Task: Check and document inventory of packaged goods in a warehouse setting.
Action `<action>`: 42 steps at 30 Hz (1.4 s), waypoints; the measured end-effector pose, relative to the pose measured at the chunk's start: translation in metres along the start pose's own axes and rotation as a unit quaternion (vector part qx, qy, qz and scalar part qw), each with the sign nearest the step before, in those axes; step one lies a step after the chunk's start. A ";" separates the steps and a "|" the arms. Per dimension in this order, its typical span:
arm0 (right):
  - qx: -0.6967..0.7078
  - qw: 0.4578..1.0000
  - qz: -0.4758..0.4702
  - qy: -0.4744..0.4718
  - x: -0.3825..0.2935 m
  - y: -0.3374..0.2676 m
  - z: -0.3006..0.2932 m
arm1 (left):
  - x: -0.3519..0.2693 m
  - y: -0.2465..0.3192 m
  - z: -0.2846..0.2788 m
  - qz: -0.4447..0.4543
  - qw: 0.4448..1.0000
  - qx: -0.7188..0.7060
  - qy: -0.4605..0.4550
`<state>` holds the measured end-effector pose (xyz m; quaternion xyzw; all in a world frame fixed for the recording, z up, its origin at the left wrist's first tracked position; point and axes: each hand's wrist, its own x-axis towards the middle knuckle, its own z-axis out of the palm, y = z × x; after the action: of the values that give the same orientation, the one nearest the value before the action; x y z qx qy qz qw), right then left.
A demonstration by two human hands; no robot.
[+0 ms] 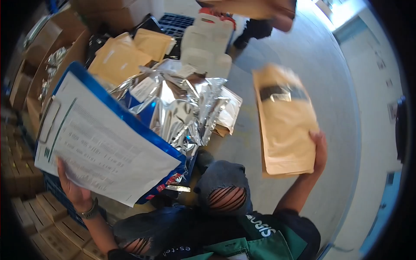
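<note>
My left hand [76, 191], with a watch on its wrist, grips a blue clipboard [130, 120] by its lower left edge. Printed paper sheets [107, 143] lie on the board under a wire clip. On the right, my right hand [320, 151] holds a stack of flat kraft paper pouches [289, 136] with a dark window band near the top. Between the two hands lies a pile of shiny silver foil bags [175, 110]. Behind it are more kraft pouches [120, 60] and a white pouch [230, 109].
A large open cardboard box [61, 35] holds foil bags at the left. Stacked small cartons [58, 227] stand at lower left. Translucent plastic containers [206, 42] stand by a blue plastic pallet [175, 22]. Another person [256, 31] is at the top. A wall [367, 84] runs along the right.
</note>
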<state>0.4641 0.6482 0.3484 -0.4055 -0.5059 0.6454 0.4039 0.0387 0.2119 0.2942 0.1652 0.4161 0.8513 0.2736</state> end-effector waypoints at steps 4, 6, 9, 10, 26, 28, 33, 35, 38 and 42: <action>0.065 0.985 -0.136 -0.088 0.044 -0.008 0.099 | -0.001 0.002 -0.030 0.029 0.998 0.038 -0.043; -0.109 0.897 -0.366 -0.220 0.109 0.024 0.140 | -0.004 0.006 -0.023 0.019 0.996 0.029 -0.087; 0.067 0.911 0.029 -0.407 0.121 0.041 0.230 | -0.006 0.016 -0.021 -0.012 0.997 0.002 -0.081; 0.074 0.907 0.032 -0.413 0.125 0.045 0.227 | -0.010 0.025 -0.015 -0.011 0.995 0.008 -0.096; -0.023 0.902 0.429 0.038 0.122 0.427 -0.014 | -0.016 0.016 -0.021 0.010 0.997 0.066 -0.040; -0.002 0.913 0.408 0.018 0.128 0.427 -0.002 | -0.013 0.014 -0.009 0.011 0.996 0.086 -0.020; -0.003 0.931 0.363 0.035 0.128 0.404 0.011 | -0.004 0.003 0.044 -0.039 0.998 0.039 0.007; -0.034 0.940 0.337 0.049 0.130 0.388 0.011 | 0.004 -0.010 0.060 -0.069 0.996 0.010 0.051; -0.265 0.938 0.136 0.174 0.124 0.351 0.018 | 0.015 -0.031 0.090 -0.049 0.994 0.055 0.075; -0.276 0.925 -0.185 0.184 0.078 0.221 0.081 | 0.028 -0.052 0.103 -0.028 0.991 0.100 0.084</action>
<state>0.3369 0.6585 0.1354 -0.5118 -0.6468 0.3083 0.4739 0.0861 0.3188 0.3159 0.1078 0.5251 0.8085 0.2431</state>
